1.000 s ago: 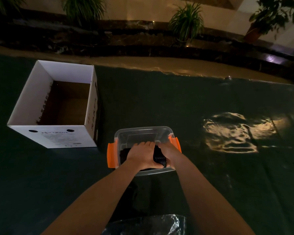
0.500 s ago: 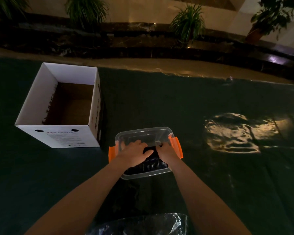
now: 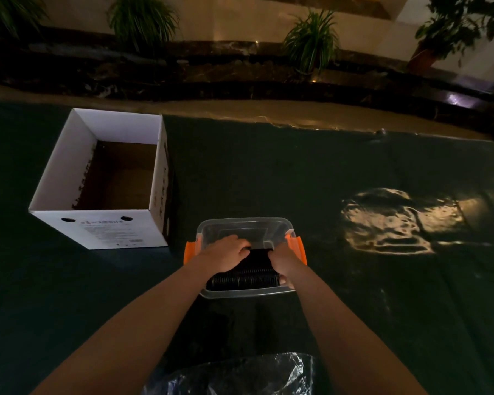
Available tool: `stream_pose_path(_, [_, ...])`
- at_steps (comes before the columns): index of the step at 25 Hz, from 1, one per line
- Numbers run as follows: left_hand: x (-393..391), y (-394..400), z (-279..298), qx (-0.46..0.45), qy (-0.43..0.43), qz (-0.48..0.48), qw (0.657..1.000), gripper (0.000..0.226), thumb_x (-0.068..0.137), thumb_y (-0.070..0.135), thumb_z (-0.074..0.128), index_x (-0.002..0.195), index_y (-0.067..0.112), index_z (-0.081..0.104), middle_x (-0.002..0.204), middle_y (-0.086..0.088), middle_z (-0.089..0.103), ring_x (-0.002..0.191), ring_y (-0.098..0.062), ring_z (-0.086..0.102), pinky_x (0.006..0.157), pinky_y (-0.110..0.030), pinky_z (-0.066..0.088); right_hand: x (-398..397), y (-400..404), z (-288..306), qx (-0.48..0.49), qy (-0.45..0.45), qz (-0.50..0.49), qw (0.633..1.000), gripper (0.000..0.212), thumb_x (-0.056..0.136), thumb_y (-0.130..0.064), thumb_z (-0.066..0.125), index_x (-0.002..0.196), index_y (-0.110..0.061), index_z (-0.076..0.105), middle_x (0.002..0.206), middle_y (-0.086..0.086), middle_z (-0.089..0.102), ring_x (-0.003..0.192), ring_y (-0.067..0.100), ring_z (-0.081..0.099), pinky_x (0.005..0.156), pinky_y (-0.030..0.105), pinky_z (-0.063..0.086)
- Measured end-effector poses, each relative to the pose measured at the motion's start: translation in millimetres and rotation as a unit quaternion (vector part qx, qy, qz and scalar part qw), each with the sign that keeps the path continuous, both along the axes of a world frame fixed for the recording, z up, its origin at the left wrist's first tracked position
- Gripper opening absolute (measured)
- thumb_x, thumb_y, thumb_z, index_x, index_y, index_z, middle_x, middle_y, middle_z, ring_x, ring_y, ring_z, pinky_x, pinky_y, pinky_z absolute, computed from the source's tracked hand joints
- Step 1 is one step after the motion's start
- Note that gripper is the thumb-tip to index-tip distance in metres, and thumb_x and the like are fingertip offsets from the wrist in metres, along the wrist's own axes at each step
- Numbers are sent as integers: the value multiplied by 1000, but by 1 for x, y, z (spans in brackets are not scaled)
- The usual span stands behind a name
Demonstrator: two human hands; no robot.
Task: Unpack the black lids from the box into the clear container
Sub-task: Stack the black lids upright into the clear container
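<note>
A clear container (image 3: 244, 223) with orange handles (image 3: 189, 252) stands on the dark cloth in front of me. A row of black lids (image 3: 244, 277) lies on its side inside it, against the near wall. My left hand (image 3: 226, 252) is in the container with its fingers curled over the far left end of the row. My right hand (image 3: 284, 263) grips the row's right side, thumb low near the container's wall. The white cardboard box (image 3: 97, 232) stands open to the left; only its brown bottom shows inside.
A crumpled clear plastic bag (image 3: 234, 374) lies at the near edge, between my forearms. The dark green cloth (image 3: 268, 172) covers the whole surface, with a bright light patch at the right. Potted plants (image 3: 311, 38) line a ledge beyond the far edge.
Both hands slid from on top of the lids toward the far end of the row, uncovering its near part. The box and the container stayed in place.
</note>
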State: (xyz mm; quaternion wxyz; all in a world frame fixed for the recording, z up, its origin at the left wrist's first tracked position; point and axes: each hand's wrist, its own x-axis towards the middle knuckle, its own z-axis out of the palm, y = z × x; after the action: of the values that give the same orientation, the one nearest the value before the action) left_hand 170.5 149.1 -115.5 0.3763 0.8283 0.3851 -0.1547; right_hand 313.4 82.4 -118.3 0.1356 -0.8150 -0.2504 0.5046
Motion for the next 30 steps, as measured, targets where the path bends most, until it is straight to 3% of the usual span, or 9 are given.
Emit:
stream_pose_path(3, [4,2,11,35,-5,25,999,27,99,27,40,118,19,58,113,-2,62,100,-12,58,91,-29,40,2,-2,11,-15,87,-94,992,40,99,-12,37,138,-21,35,110,14,60,95,26,63,78,40,57])
stream_pose_path(6, [-1,-5,31,214,20,-8,977,23,95,28,46,112,18,59,109,-3,63,100,-17,58,92,-35,40,2,0,10,-5,35,-76,996,19,98,-16,45,115,-8,49,114,17,61,105,29,62,96,47,51])
stream_pose_path(8, [-11,-15,29,268,43,-70,960,30,92,36,52,114,16,57,127,-10,56,121,-25,49,106,-45,34,-1,-1,11,9,27,-75,997,4,97,-16,48,98,-12,50,116,18,61,108,30,60,99,47,49])
stream_pose_path(11, [-24,-24,19,286,89,-132,945,45,88,41,58,125,16,52,149,-14,34,141,-34,24,114,-57,21,-1,-2,10,30,18,-82,996,17,96,-16,49,81,-21,44,114,17,60,107,29,60,100,45,48])
stream_pose_path(15, [-21,-18,16,301,52,-98,947,45,82,39,66,122,22,54,135,-6,50,130,-25,42,111,-49,30,-2,-6,7,54,43,-123,990,15,95,-16,51,85,-24,44,105,10,59,102,26,59,100,45,48])
stream_pose_path(20, [-32,-25,20,340,11,-104,934,34,92,32,52,123,22,55,141,-4,46,137,-24,33,118,-49,14,-6,-11,17,82,-5,-83,993,11,100,-21,41,101,-13,49,104,20,62,106,34,61,94,40,49])
stream_pose_path(22, [-39,-34,25,303,-24,-85,949,33,94,29,49,125,22,54,144,-3,44,138,-20,32,118,-44,20,-7,-16,24,88,-41,-31,995,17,100,-20,42,111,-10,50,101,22,61,103,34,62,76,31,52])
stream_pose_path(25, [-57,-62,36,258,-113,-5,959,32,93,25,52,125,21,56,139,0,48,130,-16,42,111,-37,33,-7,-31,35,123,-135,60,981,28,98,-16,47,123,-4,50,87,7,53,68,7,51,53,12,34])
stream_pose_path(30, [-128,-122,21,244,-113,179,946,27,91,20,56,117,17,61,123,-1,58,112,-17,53,97,-32,44,-14,-103,51,325,-298,114,890,24,92,-10,54,114,-16,61,117,-4,56,93,-1,50,78,10,39])
